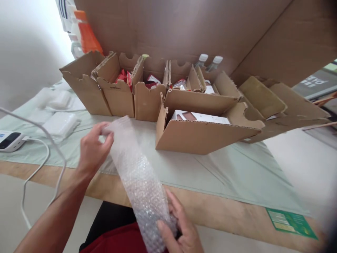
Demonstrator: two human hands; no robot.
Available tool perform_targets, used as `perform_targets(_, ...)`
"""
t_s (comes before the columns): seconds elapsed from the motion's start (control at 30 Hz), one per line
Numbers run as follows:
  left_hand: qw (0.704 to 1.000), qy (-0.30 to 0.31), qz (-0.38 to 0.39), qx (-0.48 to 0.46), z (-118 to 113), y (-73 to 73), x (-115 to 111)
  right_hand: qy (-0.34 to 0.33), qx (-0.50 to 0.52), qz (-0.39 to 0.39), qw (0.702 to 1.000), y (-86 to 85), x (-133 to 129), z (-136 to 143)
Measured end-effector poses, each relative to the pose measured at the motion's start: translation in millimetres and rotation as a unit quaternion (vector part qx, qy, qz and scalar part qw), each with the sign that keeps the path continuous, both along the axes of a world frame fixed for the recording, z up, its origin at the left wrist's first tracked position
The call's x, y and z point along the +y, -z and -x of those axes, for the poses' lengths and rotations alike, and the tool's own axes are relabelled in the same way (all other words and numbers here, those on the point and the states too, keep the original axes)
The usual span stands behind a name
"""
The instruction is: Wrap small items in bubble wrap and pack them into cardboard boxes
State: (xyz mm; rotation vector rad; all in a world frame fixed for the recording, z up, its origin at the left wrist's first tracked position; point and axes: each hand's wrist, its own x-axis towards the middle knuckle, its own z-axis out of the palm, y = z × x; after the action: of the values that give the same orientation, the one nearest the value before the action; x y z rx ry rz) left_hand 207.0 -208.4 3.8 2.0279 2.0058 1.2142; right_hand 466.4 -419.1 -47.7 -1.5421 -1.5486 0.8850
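A long strip of clear bubble wrap [142, 168] stretches slantwise between my two hands, over the table's front edge. My left hand [96, 146] pinches its upper end between thumb and fingers. Around the lower end, my right hand [179, 225] is closed, thumb on top and fingers along the side. Whether anything lies inside the wrap there cannot be made out. Beyond it stands an open cardboard bin [205, 135] with a white box [202, 117] in it.
Cardboard bins [119, 96] with small packets line the back. Left are clear plastic packs [61, 123], a white device [12, 140] and a looping cable [48, 154]. An orange bottle [88, 33] and white-capped bottles [201, 60] stand behind. A green card [292, 223] lies at the right edge.
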Motion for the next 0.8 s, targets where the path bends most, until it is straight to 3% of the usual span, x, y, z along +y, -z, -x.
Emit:
perform_targets(0.1,0.996,0.072,0.057,0.007,-22,8.8,49,-0.015,0.037,0.025,0.999,6.2,0,25)
perform_targets(0.2,0.99,0.103,0.096,0.029,-28,22.2,62,-0.015,0.054,0.032,0.998,3.0,6,33)
perform_targets(0.3,0.988,0.121,0.083,0.039,-11,33.0,28,-0.051,0.09,0.066,0.992,-3.2,10,28)
perform_targets(0.4,0.979,0.191,0.056,0.05,19,38.1,-35,-0.099,0.153,0.163,0.97,-6.7,9,25)
perform_targets(0.5,0.951,0.288,0.093,0.063,46,33.2,-99,-0.129,0.285,0.265,0.912,-9.7,9,30)
perform_targets(0.6,0.935,0.317,0.139,0.078,55,20.3,-143,-0.112,0.418,0.293,0.852,-16.2,18,38)
perform_targets(0.7,0.937,0.321,0.129,0.046,43,13.6,-152,-0.079,0.481,0.253,0.836,-24.7,34,46)
perform_targets(0.8,0.964,0.252,0.081,-0.015,22,21.4,-134,-0.065,0.491,0.184,0.849,-30.6,48,47)
